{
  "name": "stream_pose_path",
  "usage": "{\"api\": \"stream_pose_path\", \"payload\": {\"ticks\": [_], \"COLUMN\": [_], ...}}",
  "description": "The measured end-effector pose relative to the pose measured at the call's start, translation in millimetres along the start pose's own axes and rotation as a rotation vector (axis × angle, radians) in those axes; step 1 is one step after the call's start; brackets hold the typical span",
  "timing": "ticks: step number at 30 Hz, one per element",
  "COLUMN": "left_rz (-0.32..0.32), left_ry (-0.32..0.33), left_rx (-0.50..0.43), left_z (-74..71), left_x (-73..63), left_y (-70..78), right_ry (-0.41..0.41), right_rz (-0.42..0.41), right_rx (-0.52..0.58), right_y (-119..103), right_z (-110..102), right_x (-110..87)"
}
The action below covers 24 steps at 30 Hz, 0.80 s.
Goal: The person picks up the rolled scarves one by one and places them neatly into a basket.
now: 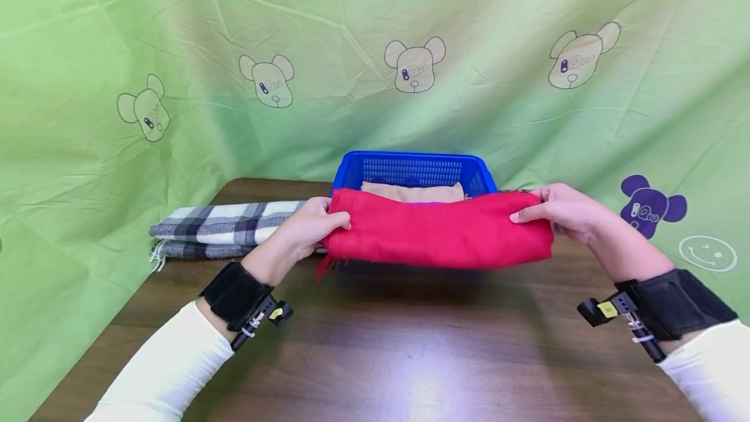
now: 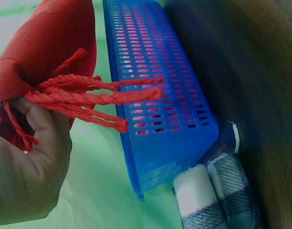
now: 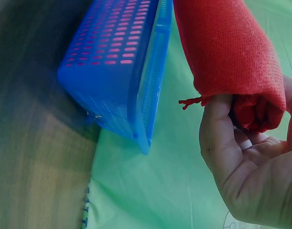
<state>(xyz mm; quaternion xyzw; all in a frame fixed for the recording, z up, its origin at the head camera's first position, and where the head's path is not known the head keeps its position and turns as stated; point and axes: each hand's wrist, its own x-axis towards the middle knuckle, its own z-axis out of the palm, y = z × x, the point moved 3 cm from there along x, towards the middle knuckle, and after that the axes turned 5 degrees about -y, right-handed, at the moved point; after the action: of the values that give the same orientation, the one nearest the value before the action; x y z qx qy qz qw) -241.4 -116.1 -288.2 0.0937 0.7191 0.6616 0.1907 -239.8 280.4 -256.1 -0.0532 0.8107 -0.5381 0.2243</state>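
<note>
A folded red scarf (image 1: 439, 230) with twisted fringe (image 2: 98, 98) is stretched between my two hands, in front of and above the near rim of a blue plastic basket (image 1: 410, 165). My left hand (image 1: 307, 226) pinches its left end, thumb on top. At the other end my right hand (image 1: 565, 213) grips the folded edge, fingers underneath, as the right wrist view shows. Inside the basket lies a beige folded cloth (image 1: 410, 193), with a strip of magenta cloth just showing in front of it. The scarf hides most of the basket's front in the head view.
Left of the basket, a folded black, white and grey checked scarf (image 1: 228, 223) lies on the brown wooden table (image 1: 375, 357), its white fringe at the left end. A green curtain (image 1: 340, 31) with printed bear heads hangs behind and at the sides.
</note>
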Motion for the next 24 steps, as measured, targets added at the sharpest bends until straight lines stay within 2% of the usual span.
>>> {"api": "stream_pose_path", "payload": {"ticks": [7, 17, 24], "left_rz": [-0.004, -0.014, -0.039], "left_ry": [-0.012, 0.005, 0.053], "left_rx": [-0.017, 0.003, 0.045], "left_z": [-3.4, -11.6, -16.6], "left_x": [12.7, 35.4, 52.8], "left_y": [6.0, 13.9, 20.0], "right_ry": [0.003, 0.038, 0.078], "right_rz": [0.024, 0.052, 0.06], "right_rx": [0.021, 0.01, -0.015], "right_y": [-3, -12, -15], "right_z": [-6, -14, -21], "right_x": [8.4, 23.1, 37.9]}}
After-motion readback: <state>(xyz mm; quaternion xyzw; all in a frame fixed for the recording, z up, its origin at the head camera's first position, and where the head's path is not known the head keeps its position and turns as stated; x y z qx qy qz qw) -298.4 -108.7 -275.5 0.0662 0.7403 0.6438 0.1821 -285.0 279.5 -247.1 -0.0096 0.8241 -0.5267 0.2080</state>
